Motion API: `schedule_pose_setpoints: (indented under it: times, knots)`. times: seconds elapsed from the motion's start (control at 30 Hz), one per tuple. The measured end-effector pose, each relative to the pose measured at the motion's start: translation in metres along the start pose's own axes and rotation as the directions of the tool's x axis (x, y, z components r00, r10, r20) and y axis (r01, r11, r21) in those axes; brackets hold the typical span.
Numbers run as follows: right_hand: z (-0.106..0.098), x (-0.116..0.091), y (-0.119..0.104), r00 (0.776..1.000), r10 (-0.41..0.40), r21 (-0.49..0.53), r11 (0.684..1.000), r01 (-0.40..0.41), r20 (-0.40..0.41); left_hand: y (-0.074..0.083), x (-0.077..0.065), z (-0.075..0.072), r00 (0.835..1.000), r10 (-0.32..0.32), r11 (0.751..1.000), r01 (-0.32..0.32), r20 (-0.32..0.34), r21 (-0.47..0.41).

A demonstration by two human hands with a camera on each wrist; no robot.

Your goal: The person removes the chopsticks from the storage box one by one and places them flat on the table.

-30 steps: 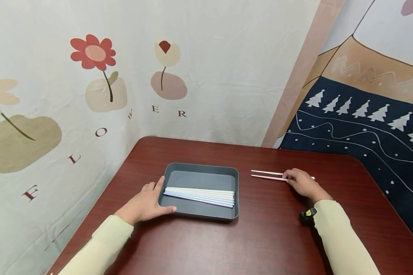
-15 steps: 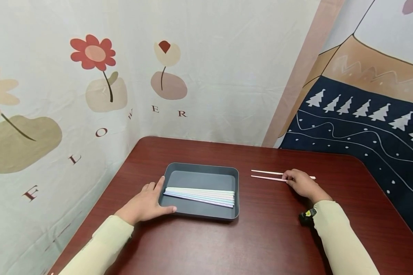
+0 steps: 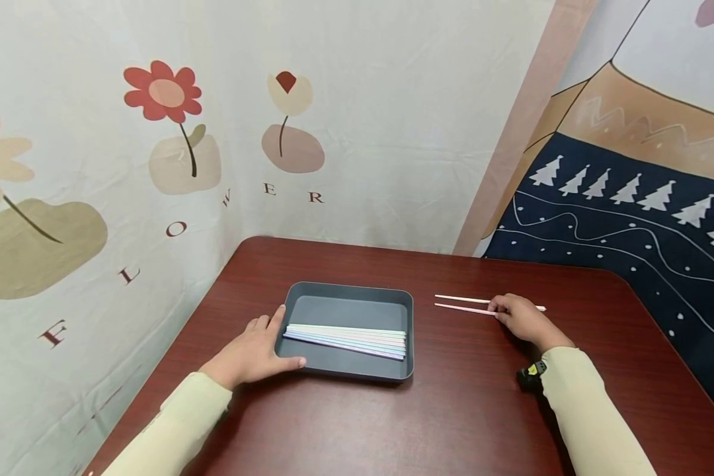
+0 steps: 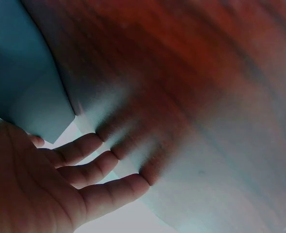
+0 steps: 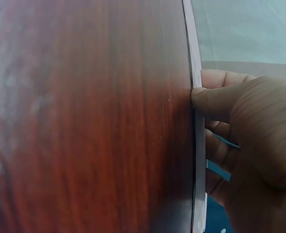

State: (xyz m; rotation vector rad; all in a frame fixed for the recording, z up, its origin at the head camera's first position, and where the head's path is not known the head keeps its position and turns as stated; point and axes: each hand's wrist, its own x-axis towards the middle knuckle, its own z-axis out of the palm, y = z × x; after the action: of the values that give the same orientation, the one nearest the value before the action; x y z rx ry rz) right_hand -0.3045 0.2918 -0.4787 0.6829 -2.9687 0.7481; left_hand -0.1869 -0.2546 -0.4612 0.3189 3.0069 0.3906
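A grey rectangular tray point(image 3: 333, 309) stands on the table with several pale, pastel-coloured chopsticks point(image 3: 351, 338) lying side by side in it. At its left end rests my left hand point(image 3: 251, 350), fingers straight and spread along the outside, thumb at the near rim. In the left wrist view several fingertips touch the table beside the tray wall point(image 4: 36, 97). To the right of the tray, my right hand point(image 3: 520, 318) pinches a pink chopstick point(image 3: 461, 308) between thumb and fingers, low at the tabletop. A whitish chopstick point(image 3: 458, 298) lies just behind it, partly hidden by that hand.
The dark red wooden table point(image 3: 357, 423) has rounded far corners. Behind it hangs a pale curtain point(image 3: 393, 119) with printed flowers, and at the right a dark blue cloth point(image 3: 619, 231) with white trees. A black device point(image 3: 531, 375) sits at the right wrist.
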Motion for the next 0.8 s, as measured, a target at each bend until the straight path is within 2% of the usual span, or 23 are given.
schedule_pose_setpoints:
  times: [0.8]
  knots:
    - [-0.011, 0.0, -0.006, 1.0, 0.018, -0.004, 1.0, -0.018, 0.023, 0.0, 0.0, 0.0, 1.0, -0.013, 1.0, 0.013, 0.016, 0.003]
